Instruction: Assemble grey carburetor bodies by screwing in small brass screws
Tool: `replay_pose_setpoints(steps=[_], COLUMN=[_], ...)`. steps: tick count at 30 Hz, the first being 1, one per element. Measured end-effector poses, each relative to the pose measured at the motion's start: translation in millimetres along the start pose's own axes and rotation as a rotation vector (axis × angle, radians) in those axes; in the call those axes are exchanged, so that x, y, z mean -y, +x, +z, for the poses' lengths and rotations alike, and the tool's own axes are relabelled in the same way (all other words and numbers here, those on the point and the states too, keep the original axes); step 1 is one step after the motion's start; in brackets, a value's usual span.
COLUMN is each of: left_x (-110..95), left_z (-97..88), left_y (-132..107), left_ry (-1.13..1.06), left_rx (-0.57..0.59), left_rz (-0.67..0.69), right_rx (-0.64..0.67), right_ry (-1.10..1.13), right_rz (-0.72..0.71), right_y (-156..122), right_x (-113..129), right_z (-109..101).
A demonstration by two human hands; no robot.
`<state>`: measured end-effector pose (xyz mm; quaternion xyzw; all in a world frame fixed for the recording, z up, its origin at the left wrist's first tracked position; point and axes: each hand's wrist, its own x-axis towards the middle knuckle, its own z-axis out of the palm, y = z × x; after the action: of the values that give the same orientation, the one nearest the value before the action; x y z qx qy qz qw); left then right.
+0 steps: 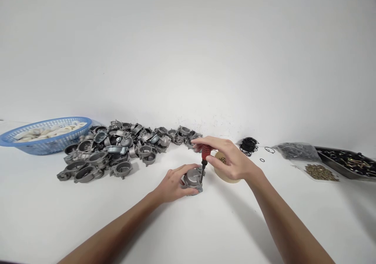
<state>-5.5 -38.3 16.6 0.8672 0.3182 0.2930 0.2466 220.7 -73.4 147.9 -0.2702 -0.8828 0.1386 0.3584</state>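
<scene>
On the white table my left hand (176,183) is wrapped round a grey cast-metal housing (193,177), fingers on its far side and thumb on its near side. My right hand (227,158) grips a screwdriver (206,152) by its red handle. The screwdriver stands nearly upright, its dark shaft pointing down at the right edge of the housing. Whether a screw sits under the tip is too small to tell. Just behind my right hand is a round cream-coloured dish (228,176) with small brass-coloured pieces in it, partly hidden by the hand.
A heap of similar metal housings (126,144) spreads across the left and back. Beyond it stands a blue basket (47,148) of pale pieces. Black rings (249,144), a plastic bag (298,152), brass-coloured small parts (321,172) and a metal tray (337,166) of dark parts lie on the right.
</scene>
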Motion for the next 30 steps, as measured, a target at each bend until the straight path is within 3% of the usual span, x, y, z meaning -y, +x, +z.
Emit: replay_pose_setpoints(steps=[6, 11, 15, 20, 24, 28, 30], left_x=[2.3, 3.4, 4.0, -0.2, -5.0, -8.0, -9.1], left_z=[-1.1, -1.7, -0.9, -2.2, -3.5, -4.1, -4.2], left_y=[-0.2, -0.5, -0.2, -0.4, -1.6, -0.6, 0.0], left_ry=[0.095, 0.098, 0.095, 0.106, 0.177, 0.189, 0.197], left_rx=[0.008, 0.003, -0.010, 0.010, -0.012, -0.016, -0.024], left_rz=[0.123, 0.174, 0.173, 0.143, 0.088, 0.114, 0.121], right_rx=[-0.124, -0.080, -0.203, -0.102, -0.223, -0.086, -0.080], right_ry=[0.085, 0.308, 0.210, 0.406, 0.239, 0.331, 0.350], right_rz=[-0.057, 0.016, -0.026, 0.023, -0.031, 0.007, 0.014], right_y=[2.5, 0.4, 0.5, 0.3, 1.1, 0.8, 0.6], right_x=[-7.1, -12.1, -17.1, -18.7, -17.9, -15.0, -14.8], right_z=[2.4, 2.0, 3.5, 3.8, 3.7, 2.1, 1.2])
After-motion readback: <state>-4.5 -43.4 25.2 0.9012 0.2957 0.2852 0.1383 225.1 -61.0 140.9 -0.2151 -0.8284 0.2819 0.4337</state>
